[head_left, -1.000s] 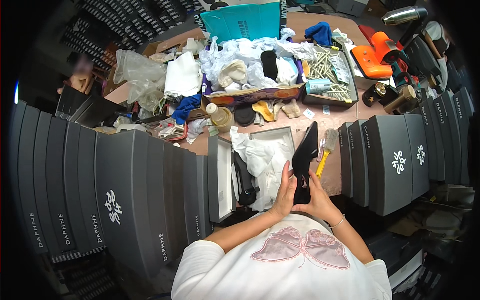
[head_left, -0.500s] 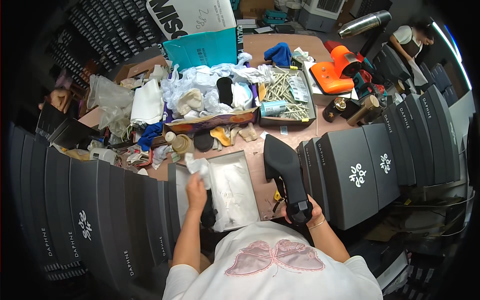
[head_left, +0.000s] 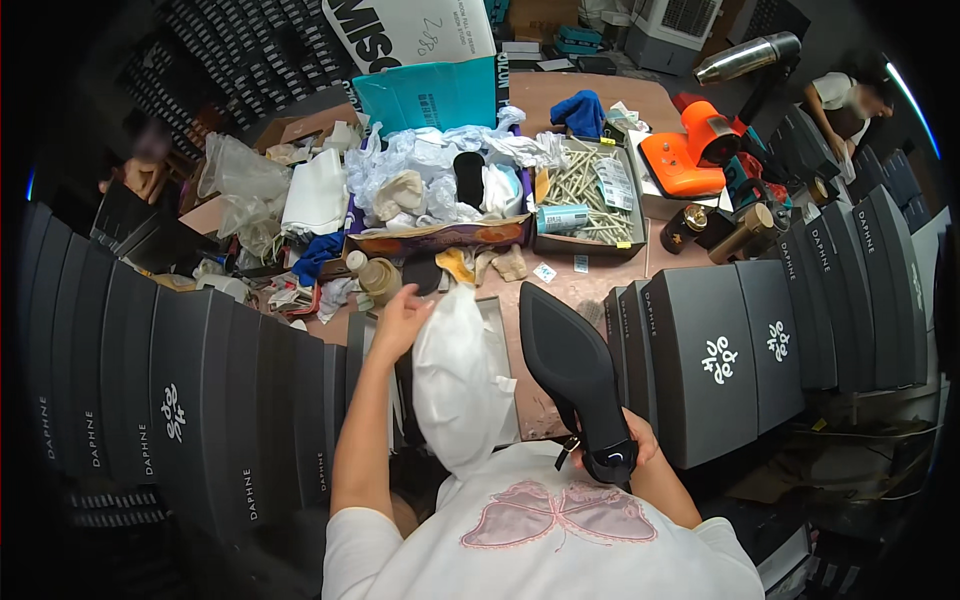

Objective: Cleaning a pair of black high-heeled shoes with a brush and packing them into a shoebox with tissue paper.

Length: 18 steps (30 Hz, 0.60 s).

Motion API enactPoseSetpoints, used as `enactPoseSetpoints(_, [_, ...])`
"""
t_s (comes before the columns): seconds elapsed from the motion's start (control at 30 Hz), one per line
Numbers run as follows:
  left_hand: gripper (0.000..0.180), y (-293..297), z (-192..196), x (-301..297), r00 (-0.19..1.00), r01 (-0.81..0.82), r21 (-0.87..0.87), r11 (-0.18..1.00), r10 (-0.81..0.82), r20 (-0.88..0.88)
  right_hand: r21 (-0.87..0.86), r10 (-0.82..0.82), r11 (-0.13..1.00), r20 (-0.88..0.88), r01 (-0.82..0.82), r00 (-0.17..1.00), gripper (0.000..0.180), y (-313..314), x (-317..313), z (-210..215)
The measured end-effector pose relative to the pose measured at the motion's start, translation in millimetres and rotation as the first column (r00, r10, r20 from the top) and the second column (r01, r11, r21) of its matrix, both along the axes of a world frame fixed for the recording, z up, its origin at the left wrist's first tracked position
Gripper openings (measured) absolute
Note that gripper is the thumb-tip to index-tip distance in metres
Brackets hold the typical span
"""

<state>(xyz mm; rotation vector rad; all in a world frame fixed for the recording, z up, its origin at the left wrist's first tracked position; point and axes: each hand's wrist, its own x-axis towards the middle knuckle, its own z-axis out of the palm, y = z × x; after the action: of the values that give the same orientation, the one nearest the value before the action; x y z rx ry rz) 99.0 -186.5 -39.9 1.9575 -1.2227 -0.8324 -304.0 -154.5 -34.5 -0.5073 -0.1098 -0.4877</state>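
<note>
My right hand [head_left: 643,437] grips a black heeled shoe [head_left: 566,345] by its heel end. The shoe's sole faces up, its pointed toe is away from me, and a thin buckled strap hangs beside the heel. My left hand [head_left: 400,320] has its fingers apart beside the upper part of a white wrapping sheet or soft bag [head_left: 455,370]; I cannot tell which it is. This white piece billows up over the open shoebox [head_left: 505,345], hiding most of it and reaching down to my shirt.
Grey shoeboxes stand in rows at left [head_left: 215,390] and right [head_left: 700,360]. Farther back are a carton of crumpled paper [head_left: 430,240], a box of pale sticks [head_left: 585,200], an orange device [head_left: 690,150] and a bottle [head_left: 375,278]. Other people are at the far left and right.
The white piece has risen from the box and spread out, and my left hand has moved up and away from me. The shoe in my right hand has come slightly nearer and tilted.
</note>
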Motion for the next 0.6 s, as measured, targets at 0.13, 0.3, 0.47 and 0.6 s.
enactPoseSetpoints(0.13, [0.057, 34, 12, -37, 0.903, 0.116, 0.058, 0.992, -0.081, -0.422, -0.086, -0.062, 0.995, -0.265, 0.041, 0.962, 0.088, -5, 12, 10])
enactPoseSetpoints(0.3, [0.075, 101, 7, -159, 0.141, -0.006, -0.099, 0.995, -0.097, -0.985, -0.032, 0.075, 0.994, -0.483, -0.103, 0.872, 0.083, 5, 70, 2])
enactPoseSetpoints(0.47, [0.036, 109, -16, -134, 0.264, -0.246, 0.087, 0.965, 0.153, -0.952, -0.611, -0.573, 0.791, -0.721, 0.031, 0.389, 0.04, -38, 88, -43])
enactPoseSetpoints(0.6, [0.029, 116, 8, -113, 0.396, -0.062, -0.018, 0.998, 0.008, -0.918, -0.84, -0.836, 0.542, -0.537, -0.021, -0.115, 0.071, -101, 105, -134])
